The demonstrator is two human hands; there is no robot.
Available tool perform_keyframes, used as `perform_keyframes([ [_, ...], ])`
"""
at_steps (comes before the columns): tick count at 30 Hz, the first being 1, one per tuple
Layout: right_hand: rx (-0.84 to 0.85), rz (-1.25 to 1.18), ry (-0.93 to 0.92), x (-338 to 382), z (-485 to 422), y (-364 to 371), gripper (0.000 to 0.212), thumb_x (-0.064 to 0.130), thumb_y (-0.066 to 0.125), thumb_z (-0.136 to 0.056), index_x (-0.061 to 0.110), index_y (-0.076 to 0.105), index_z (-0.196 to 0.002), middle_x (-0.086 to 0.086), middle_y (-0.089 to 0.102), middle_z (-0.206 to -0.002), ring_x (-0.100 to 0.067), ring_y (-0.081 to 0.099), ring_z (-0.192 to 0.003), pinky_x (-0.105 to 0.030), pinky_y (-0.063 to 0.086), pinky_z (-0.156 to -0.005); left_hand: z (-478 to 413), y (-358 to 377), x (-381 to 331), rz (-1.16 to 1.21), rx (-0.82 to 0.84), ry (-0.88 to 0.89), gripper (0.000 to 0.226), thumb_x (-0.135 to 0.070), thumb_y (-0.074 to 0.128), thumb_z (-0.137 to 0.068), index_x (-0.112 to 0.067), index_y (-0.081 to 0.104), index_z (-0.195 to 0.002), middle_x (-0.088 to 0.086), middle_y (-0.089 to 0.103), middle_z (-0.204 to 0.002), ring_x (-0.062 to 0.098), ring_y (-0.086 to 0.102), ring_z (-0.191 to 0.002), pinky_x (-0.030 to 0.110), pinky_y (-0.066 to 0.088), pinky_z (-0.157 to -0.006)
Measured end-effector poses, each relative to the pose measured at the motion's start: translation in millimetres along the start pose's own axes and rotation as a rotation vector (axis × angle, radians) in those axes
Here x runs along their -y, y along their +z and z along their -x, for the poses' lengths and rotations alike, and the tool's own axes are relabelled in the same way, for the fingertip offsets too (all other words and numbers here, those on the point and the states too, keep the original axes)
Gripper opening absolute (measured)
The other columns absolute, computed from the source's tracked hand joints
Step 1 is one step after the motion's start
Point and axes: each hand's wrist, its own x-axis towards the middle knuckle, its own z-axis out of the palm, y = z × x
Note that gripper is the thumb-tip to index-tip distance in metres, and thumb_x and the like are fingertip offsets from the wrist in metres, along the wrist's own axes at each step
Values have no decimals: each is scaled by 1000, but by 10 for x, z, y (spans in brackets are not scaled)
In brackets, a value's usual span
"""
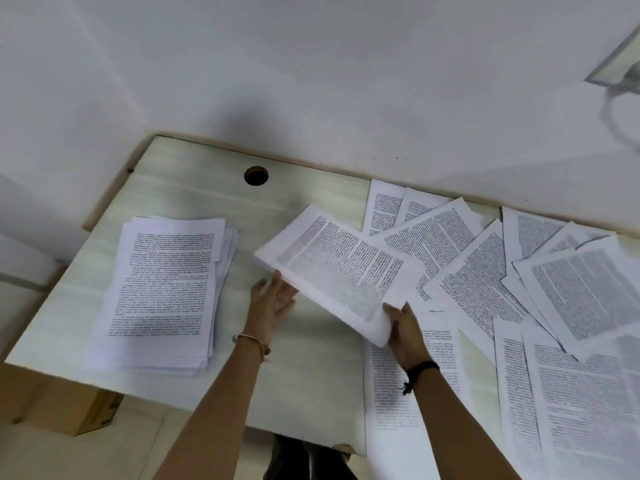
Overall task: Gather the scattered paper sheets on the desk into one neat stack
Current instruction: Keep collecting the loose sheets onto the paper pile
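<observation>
Right hand (403,327) grasps raised sheet bundle (336,268) (near corner); left hand (272,303) released, fingers at bundle edge.

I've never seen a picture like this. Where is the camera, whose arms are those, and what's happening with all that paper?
There is no machine here. The single picture comes from a wide-angle camera worn on a person's head, looking forward and down, so the two bare arms are the wearer's own.

The pale desk stands against a white wall and has a round hole near its far edge. On its left side lies a stack of printed pages, already gathered. Its right side is covered with loose sheets that overlap at all angles.

The right hand grips the near corner of a bundle of sheets, lifted between the two piles. The left hand reaches to the bundle's left edge with straight fingers. A cardboard box shows below the desk.
</observation>
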Motion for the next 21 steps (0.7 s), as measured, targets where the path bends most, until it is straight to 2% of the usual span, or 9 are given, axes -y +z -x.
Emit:
perform_keyframes([
  [2,161,14,58,-26,45,268,30,1,55,-89,9,62,-117,-6,69,-114,-26,63,-108,-36,57,-83,112,151,-62,-76,141,20,50,-25,59,-91,-10,42,-135,15,58,-131,24,66,-106,40,56,-86],
  [5,302,111,92,37,75,620,27,10,70,-77,8,67,-104,-5,74,-100,-25,64,-101,-27,57,-75,95,219,-182,-216,113,147,56,10,56,-86,-7,38,-137,16,53,-135,31,53,-121,42,46,-100],
  [7,338,102,67,122,34,756,43,19,71,-78,13,63,-120,-2,70,-115,-21,64,-110,-34,55,-88,70,106,-339,-295,22,185,60,15,51,-85,-8,36,-138,13,54,-130,29,53,-118,34,46,-94],
  [9,329,-7,41,214,-62,872,41,24,59,-92,16,56,-131,-2,63,-129,-19,59,-119,-37,51,-97,55,-154,-492,-349,-26,210,62,13,51,-85,-11,36,-140,9,54,-130,26,53,-116,29,46,-91],
  [11,363,-11,-9,316,-146,956,41,32,45,-100,14,52,-136,-5,60,-132,-21,57,-121,-36,50,-97,46,-398,-615,-410,-53,211,66,15,51,-84,-12,34,-142,6,53,-128,22,52,-112,17,48,-81],
  [13,434,156,-35,359,-188,1177,42,37,44,-100,18,52,-136,-1,65,-124,-19,62,-109,-28,51,-86,23,-681,-740,-453,-118,187,70,21,52,-78,-5,36,-140,10,54,-124,25,53,-104,12,49,-69],
  [16,466,447,-71,240,-233,1606,38,22,53,-97,20,51,-135,-2,66,-122,-22,65,-107,-24,55,-76,58,-1076,-824,-527,-266,146,66,4,58,-71,-1,44,-135,19,57,-126,34,57,-102,26,46,-79],
  [18,510,563,-107,72,-238,1908,39,16,55,-96,20,49,-134,-5,63,-127,-24,63,-111,-37,58,-83,153,-1300,-822,-527,-416,177,68,-17,48,-62,-7,53,-129,20,63,-116,38,59,-99,33,45,-77],
  [21,538,706,-120,-166,-182,2336,28,12,53,-96,20,52,-123,-8,62,-125,-28,62,-110,-48,55,-88,261,-1576,-819,-524,-640,232,60,-18,47,-74,-12,52,-133,18,63,-116,32,58,-96,32,42,-77],
])
